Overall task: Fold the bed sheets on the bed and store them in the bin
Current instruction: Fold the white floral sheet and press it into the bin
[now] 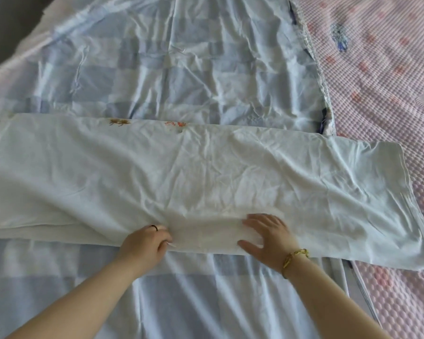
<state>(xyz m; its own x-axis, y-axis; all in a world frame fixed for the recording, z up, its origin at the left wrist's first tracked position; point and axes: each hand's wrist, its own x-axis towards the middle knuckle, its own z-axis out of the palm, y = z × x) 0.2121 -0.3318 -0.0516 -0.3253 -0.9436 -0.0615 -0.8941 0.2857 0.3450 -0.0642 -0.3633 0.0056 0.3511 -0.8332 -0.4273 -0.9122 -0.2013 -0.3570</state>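
White sheet (206,172) lies folded across mid-frame, left hand (145,243) pinching its lower edge, right hand (267,238) pressing flat on it, fingers spread.

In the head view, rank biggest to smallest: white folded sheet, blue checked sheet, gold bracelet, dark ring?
1. blue checked sheet, narrowly
2. white folded sheet
3. gold bracelet
4. dark ring

Both bare forearms are extended forward. The left grip (146,243) is curled, knuckles up (a dark ring (154,227) is worn on one finger), with the near edge of the folded sheet (206,172) pinched in it. The right grip (267,237) is laid flat, fingers spread, a gold bracelet (294,258) worn at the wrist.
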